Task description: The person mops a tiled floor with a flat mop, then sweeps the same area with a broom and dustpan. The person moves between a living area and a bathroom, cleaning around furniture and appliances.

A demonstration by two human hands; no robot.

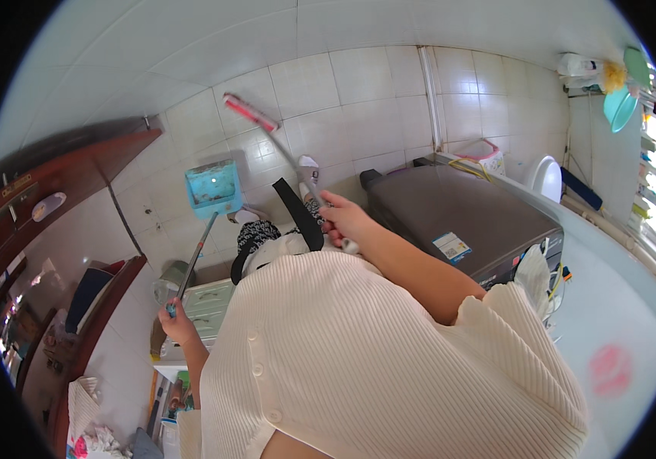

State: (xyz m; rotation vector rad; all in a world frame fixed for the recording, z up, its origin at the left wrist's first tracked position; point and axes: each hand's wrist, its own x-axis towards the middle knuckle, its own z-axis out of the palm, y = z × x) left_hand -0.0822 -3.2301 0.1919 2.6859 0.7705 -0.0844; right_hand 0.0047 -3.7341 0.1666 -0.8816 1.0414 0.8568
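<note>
My left hand [178, 323] is closed around the handle of a long-handled blue dustpan [213, 185], whose pan rests on the tiled floor beside my foot. My right hand [346, 218] grips the grey pole of a floor broom or squeegee [250, 113]. Its red and white head is out on the tiles in front of my feet, apart from the dustpan and farther out. The underside of the head is hidden, so its exact kind cannot be told. Some small dark specks lie in the pan and on the floor left of it.
A dark-topped appliance [465, 206] stands close on the right. A wooden door [64, 172] is at the left. Near my left arm are a pale green drawer cabinet [207, 307] and a bin [178, 275]. A raised strip [430, 97] crosses the floor; a toilet lid [547, 179] shows beyond.
</note>
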